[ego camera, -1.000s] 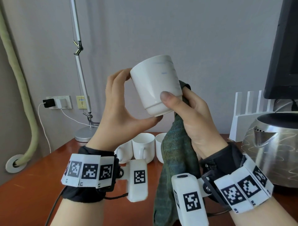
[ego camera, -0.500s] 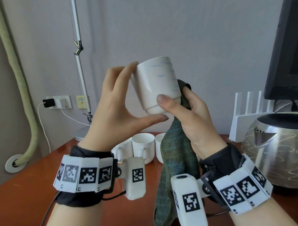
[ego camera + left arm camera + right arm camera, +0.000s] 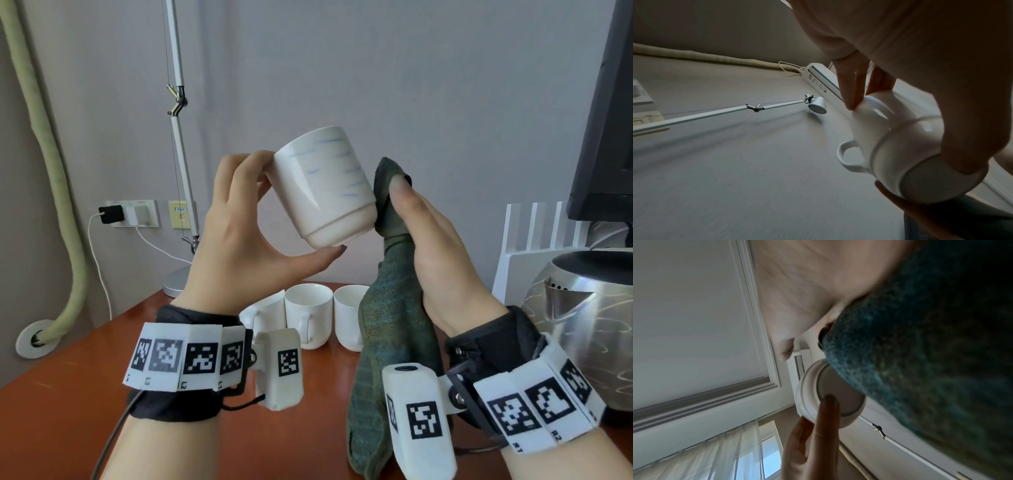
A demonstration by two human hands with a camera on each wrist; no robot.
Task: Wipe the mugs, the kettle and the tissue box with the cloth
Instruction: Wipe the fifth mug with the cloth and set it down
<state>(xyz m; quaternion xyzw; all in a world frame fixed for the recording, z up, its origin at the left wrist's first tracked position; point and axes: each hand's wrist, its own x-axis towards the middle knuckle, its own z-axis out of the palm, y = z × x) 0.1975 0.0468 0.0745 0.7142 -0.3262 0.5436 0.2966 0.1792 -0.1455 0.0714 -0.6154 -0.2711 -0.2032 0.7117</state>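
Note:
My left hand (image 3: 253, 236) holds a white mug (image 3: 325, 185) in the air, fingers on its rim and thumb under its base. The mug (image 3: 898, 146) is tilted, its handle turned away from me. My right hand (image 3: 431, 246) grips a dark green cloth (image 3: 390, 329) and presses its top against the mug's right side; the rest hangs down to the table. In the right wrist view the cloth (image 3: 931, 353) covers part of the mug's base (image 3: 830, 392). Three more white mugs (image 3: 308, 315) stand on the table behind my wrists. A steel kettle (image 3: 589, 329) sits at the right.
The red-brown table (image 3: 61, 404) runs below my arms. A white desk lamp (image 3: 178, 137) stands at the back left, near wall sockets with a plugged charger (image 3: 113, 214). A white router (image 3: 544, 246) and a dark monitor (image 3: 606, 113) are at the back right.
My right thumb has come off the front of the mug and the cloth now sits at its right side. The left hand has turned the mug, showing blue marks.

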